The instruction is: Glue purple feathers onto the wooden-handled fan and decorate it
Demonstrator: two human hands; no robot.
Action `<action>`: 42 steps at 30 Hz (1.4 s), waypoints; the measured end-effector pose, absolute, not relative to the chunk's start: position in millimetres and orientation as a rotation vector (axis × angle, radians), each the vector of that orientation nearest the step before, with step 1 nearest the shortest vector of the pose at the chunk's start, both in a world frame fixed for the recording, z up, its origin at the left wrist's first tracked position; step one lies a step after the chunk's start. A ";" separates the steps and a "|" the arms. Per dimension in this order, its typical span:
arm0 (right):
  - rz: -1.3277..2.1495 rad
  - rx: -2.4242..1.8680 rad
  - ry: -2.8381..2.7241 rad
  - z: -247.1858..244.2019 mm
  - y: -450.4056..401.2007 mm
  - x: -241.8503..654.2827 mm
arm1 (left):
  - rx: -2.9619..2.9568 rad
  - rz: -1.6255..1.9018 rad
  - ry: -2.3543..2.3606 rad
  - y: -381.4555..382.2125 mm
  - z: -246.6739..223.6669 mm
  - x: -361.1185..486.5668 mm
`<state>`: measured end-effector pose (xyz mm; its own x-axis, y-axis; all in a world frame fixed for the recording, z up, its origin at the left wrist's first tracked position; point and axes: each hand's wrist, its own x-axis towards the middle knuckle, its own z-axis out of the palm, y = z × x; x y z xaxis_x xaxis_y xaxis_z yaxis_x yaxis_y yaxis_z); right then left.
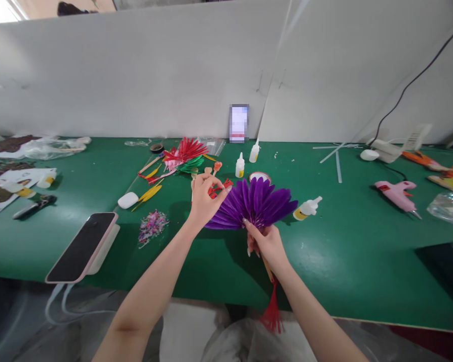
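Observation:
My right hand (266,241) is closed around the base of a purple feather fan (258,198), its thumb lying on the feathers. The fan's wooden handle (267,268) slants down below that hand, and a red tassel (273,311) hangs from its end past the table edge. At the fan's left side my left hand (207,196) makes a pinch, thumb and index finger meeting close to the feather tips. Whatever lies between those fingertips is too small to make out. Behind the left hand are red pieces (215,188), partly hidden. A roll of tape (260,177) shows behind the fan.
Glue bottles stand behind the fan (240,166), and one glue bottle (307,208) leans at its right. A pink glue gun (397,195) lies farther right. Leftward are a red feather fan (186,153), yellow feathers (149,193), a colourful bead pile (153,226) and a phone (82,246).

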<state>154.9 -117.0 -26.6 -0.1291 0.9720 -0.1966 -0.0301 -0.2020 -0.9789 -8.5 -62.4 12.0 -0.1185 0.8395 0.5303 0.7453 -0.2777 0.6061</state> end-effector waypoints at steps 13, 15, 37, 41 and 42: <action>1.475 -1.279 -1.170 -27.0 -116.5 155.4 | 1.609 1.554 1.984 -42.3 -2.4 -39.0; 1.466 -1.291 -1.175 -27.4 -116.3 156.3 | 1.608 1.545 2.031 -37.9 -5.4 -48.5; 1.639 -1.249 -1.227 -15.1 -82.9 157.5 | 1.971 0.386 2.328 -39.3 -31.0 -84.7; 1.642 -1.315 -1.276 -19.6 -80.1 150.1 | 2.052 0.334 2.333 -41.8 -28.5 -80.4; 1.641 -1.345 -1.292 -21.1 -82.0 149.1 | 2.062 0.314 2.334 -42.1 -27.6 -78.8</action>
<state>149.1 -82.0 -21.1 -0.2661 0.9082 -0.3229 0.1009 -0.3069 -0.9464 -78.8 -42.1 -27.6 -0.1322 0.9834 0.1239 0.9812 0.1121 0.1570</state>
